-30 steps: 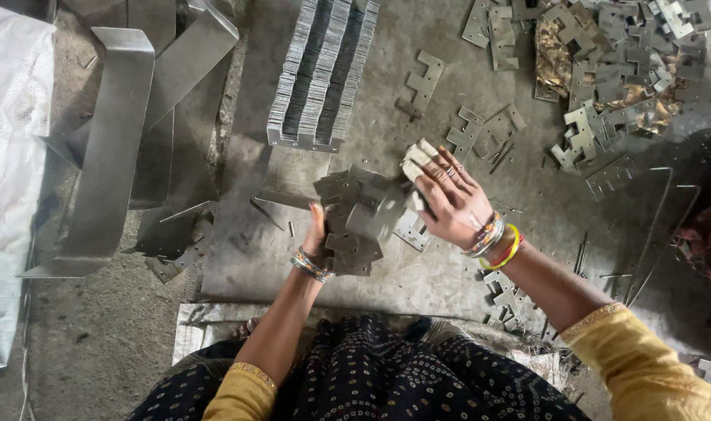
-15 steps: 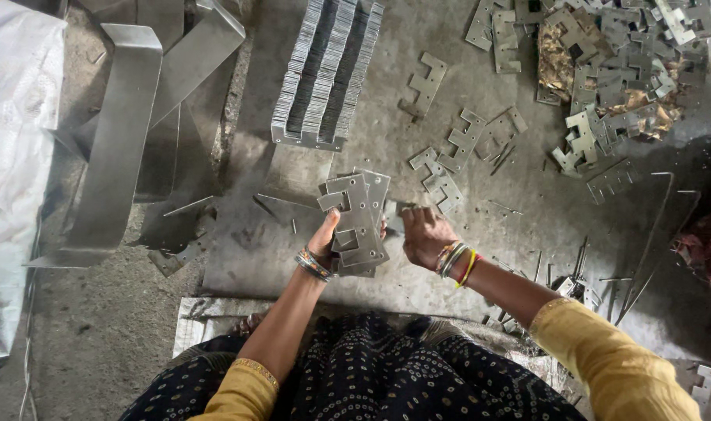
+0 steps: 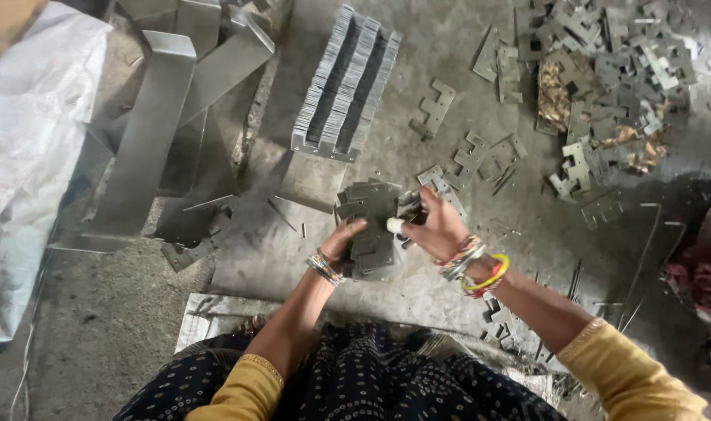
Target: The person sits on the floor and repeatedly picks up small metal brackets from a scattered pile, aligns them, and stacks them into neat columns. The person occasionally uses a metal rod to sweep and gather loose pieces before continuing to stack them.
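Both my hands hold a stack of flat grey stamped metal plates [image 3: 371,226] above the concrete floor. My left hand [image 3: 342,240] grips the stack from its lower left edge. My right hand [image 3: 433,230] closes on the stack's right side, thumb across the plates. Bangles ring both wrists. Directly beyond the stack stand neat upright rows of the same plates [image 3: 344,90]. A few loose plates [image 3: 468,160] lie on the floor just right of my hands.
A big heap of loose stamped plates [image 3: 605,86] fills the far right. Long bent metal channels [image 3: 149,132] lie at the left beside a white sack [image 3: 28,164]. Thin metal rods [image 3: 644,265] lie at the right. Cardboard [image 3: 215,312] sits under my knees.
My right hand came back from the loose plates on the floor and closed on the right side of the stack. The stack turned and dropped slightly toward me.
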